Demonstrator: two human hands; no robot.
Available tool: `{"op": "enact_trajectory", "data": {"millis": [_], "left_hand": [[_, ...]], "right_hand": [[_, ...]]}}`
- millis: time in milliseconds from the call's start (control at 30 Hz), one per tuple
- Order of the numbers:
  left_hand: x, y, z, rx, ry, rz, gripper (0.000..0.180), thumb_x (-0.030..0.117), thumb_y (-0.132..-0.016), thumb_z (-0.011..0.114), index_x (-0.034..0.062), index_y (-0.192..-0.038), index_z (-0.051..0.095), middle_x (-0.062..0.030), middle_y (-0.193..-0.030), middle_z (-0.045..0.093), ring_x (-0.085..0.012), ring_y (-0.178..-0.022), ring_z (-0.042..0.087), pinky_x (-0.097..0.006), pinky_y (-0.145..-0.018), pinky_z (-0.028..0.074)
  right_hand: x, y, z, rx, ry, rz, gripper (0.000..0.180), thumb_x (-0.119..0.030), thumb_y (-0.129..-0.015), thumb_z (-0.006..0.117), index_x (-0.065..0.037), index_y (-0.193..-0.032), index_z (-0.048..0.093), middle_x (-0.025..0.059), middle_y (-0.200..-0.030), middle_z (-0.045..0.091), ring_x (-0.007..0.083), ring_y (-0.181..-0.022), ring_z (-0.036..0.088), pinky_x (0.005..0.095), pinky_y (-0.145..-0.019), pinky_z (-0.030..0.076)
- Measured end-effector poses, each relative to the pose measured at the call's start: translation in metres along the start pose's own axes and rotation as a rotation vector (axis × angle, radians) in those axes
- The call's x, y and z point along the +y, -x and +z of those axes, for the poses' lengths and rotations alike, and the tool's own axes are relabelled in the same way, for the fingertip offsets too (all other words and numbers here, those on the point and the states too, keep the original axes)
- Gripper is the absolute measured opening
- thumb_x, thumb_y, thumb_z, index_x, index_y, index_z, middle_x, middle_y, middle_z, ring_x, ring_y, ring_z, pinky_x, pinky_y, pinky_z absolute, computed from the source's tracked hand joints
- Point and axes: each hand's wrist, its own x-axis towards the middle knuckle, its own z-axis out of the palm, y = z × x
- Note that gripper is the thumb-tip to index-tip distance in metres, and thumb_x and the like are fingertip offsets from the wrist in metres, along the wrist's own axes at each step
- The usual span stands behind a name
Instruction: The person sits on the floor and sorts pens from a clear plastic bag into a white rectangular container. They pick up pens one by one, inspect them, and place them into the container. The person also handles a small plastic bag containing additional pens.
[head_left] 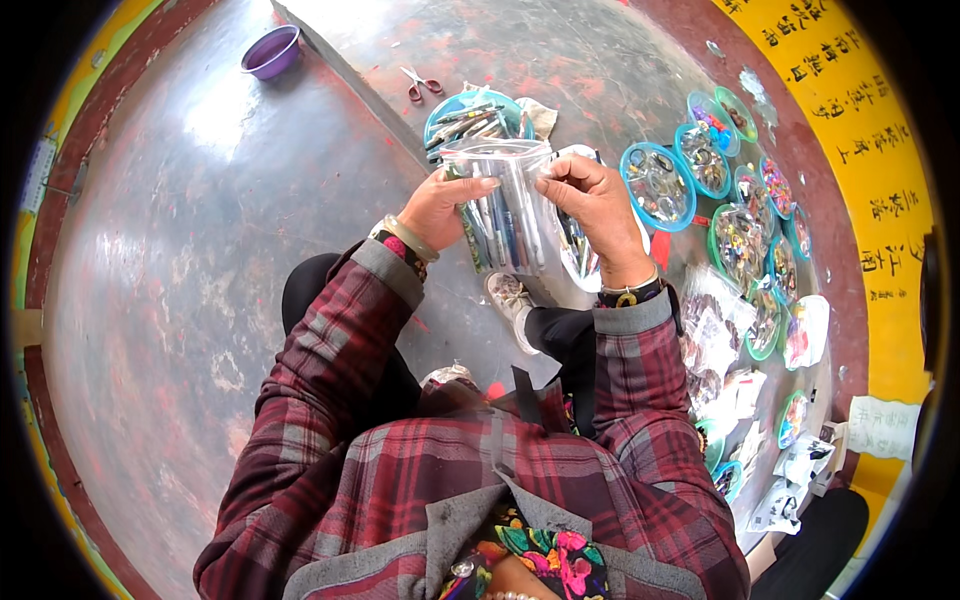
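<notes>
I hold a clear plastic bag (pixel 505 200) filled with several pens between both hands, above my lap. My left hand (pixel 438 205) grips the bag's left edge near the top. On the bag's upper right edge, my right hand (pixel 595 200) pinches the plastic. Both sleeves are red and grey plaid. Just beyond the bag lies a teal round tray (pixel 475 112) with more pens in it.
Red-handled scissors (pixel 422 84) and a purple bowl (pixel 271 51) lie on the grey floor ahead. Several teal round trays (pixel 657 182) of small trinkets and clear packets (pixel 715 335) spread to my right. A yellow wall (pixel 860 120) curves along the right.
</notes>
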Motion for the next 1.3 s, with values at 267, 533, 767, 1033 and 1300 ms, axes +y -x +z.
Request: {"op": "enact_trajectory", "data": {"millis": [267,533,767,1033,1300], "left_hand": [[0.015,-0.003,-0.007,-0.013,-0.023,-0.029,0.038,0.003,-0.082,0.058,0.0026,-0.119,0.051,-0.0052,-0.11,0.059,-0.016,-0.1,0.057,-0.032,-0.086,0.046],[0.024,0.002,-0.002,0.0,0.056,0.113,0.036,0.002,-0.082,0.057,-0.0007,-0.118,0.051,-0.0097,-0.11,0.059,-0.0204,-0.099,0.059,-0.035,-0.086,0.049],[0.018,0.003,-0.003,0.005,0.066,0.104,0.035,0.002,-0.083,0.056,-0.0012,-0.117,0.051,-0.0096,-0.11,0.059,-0.021,-0.098,0.06,-0.036,-0.085,0.049],[0.022,0.004,-0.004,-0.008,0.048,0.088,0.038,0.003,-0.084,0.055,-0.0008,-0.121,0.048,-0.0099,-0.113,0.057,-0.0217,-0.101,0.058,-0.037,-0.087,0.048],[0.026,0.008,-0.009,0.039,0.04,0.095,0.038,0.003,-0.084,0.056,0.0003,-0.121,0.048,-0.0094,-0.113,0.057,-0.0205,-0.101,0.057,-0.036,-0.087,0.047]], "right_hand": [[0.004,-0.015,-0.013,-0.007,-0.133,0.042,0.012,-0.014,-0.084,0.062,-0.003,-0.085,0.064,-0.0003,-0.076,0.062,0.0072,-0.07,0.056,0.0211,-0.064,0.042],[0.093,-0.025,-0.127,0.185,0.075,0.287,0.019,-0.02,-0.084,0.061,-0.006,-0.097,0.064,0.0014,-0.085,0.066,0.0089,-0.075,0.061,0.0226,-0.068,0.045],[0.226,-0.003,-0.162,0.062,0.412,0.89,0.024,-0.019,-0.076,0.064,-0.002,-0.092,0.064,0.0079,-0.071,0.062,0.0177,-0.056,0.062,0.029,-0.047,0.048],[0.294,-0.018,-0.13,-0.118,1.389,0.666,0.027,-0.02,-0.08,0.053,-0.001,-0.092,0.068,0.0206,-0.098,0.065,0.0341,-0.089,0.064,0.0419,-0.076,0.05],[0.272,-0.028,-0.116,-0.234,1.235,0.846,0.034,-0.026,-0.075,0.061,-0.002,-0.099,0.066,0.019,-0.106,0.063,0.033,-0.094,0.063,0.0404,-0.08,0.05]]}}
